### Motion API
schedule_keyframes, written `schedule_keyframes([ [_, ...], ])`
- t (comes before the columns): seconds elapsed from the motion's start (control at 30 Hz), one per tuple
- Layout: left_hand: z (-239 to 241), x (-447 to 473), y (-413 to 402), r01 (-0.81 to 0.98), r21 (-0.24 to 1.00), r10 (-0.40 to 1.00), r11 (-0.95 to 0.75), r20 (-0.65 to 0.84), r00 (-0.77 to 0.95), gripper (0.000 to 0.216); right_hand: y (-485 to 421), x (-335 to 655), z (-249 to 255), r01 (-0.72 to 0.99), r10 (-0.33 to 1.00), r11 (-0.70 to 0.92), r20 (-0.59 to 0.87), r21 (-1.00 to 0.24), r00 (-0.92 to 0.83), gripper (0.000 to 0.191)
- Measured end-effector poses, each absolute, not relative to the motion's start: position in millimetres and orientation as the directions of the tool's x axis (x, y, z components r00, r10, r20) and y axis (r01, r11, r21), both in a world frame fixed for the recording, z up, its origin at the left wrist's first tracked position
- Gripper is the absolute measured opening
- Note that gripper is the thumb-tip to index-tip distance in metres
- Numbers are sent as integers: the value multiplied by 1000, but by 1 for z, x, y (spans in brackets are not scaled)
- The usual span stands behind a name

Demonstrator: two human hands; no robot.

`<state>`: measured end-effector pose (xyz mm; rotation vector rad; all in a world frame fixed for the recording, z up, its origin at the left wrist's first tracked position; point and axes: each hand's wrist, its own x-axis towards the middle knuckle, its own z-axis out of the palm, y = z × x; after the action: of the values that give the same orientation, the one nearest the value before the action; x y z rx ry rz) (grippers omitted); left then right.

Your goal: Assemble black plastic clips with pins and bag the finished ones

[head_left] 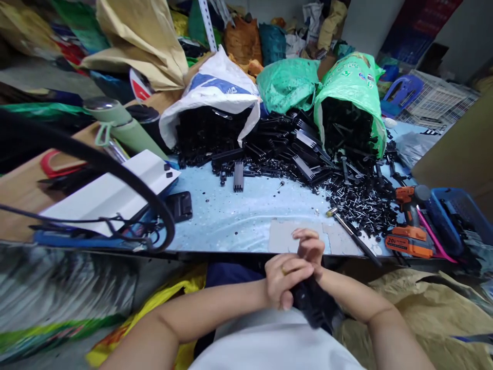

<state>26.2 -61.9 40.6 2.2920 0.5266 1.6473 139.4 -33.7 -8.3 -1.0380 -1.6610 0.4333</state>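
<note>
Blue-topped bench before us, and work looks underway: one black piece at the hands, heaps of loose parts left, nothing I could call finished. That piece lies nearer than the hammer and left of it, just below the left hand and right hand, both curled close; which grips it, I can't tell. Beyond the hammer spread black parts, then a green bag

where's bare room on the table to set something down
Mostly bare, lightly specked: the pale blue tabletop between the flat black plastic case and flat grey rectangle. Crowded: right side, heaped small black parts, and before the white plastic sack.
</note>
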Motion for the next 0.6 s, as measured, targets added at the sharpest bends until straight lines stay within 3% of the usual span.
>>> schedule_keyframes([
  [0.1, 21, 32, -32, 387, 264, 401, -883, 854, 332, 74, 1, 151, -6, 524, 808, 406, 562, -749, 176, 27],
  [0.17, 8, 31, 0, 560, 216, 502, -800, 753, 426, 79, 20, 173, 2, 606, 755, 332, 589, -723, 288, 30],
  [0.27, -6, 31, 57, 754, 207, 733, -623, 492, 471, 71, 34, 211, 10, 677, 678, 185, 591, -713, 437, 34],
  [0.37, -4, 36, 97, 811, 266, 839, -521, 336, 428, 59, 27, 235, 4, 693, 666, 166, 598, -701, 446, 31],
  [0.47, 24, 33, 93, 658, 470, 801, -588, 448, 396, 58, 8, 247, -12, 719, 688, 211, 623, -663, 373, 26],
  [0.53, 48, 14, 66, 360, 616, 709, -701, 540, 454, 63, -5, 252, -24, 737, 687, 215, 636, -641, 353, 23],
  [0.6, 69, -18, 30, 31, 708, 597, -706, 571, 564, 71, -14, 255, -33, 747, 677, 189, 635, -638, 371, 23],
])
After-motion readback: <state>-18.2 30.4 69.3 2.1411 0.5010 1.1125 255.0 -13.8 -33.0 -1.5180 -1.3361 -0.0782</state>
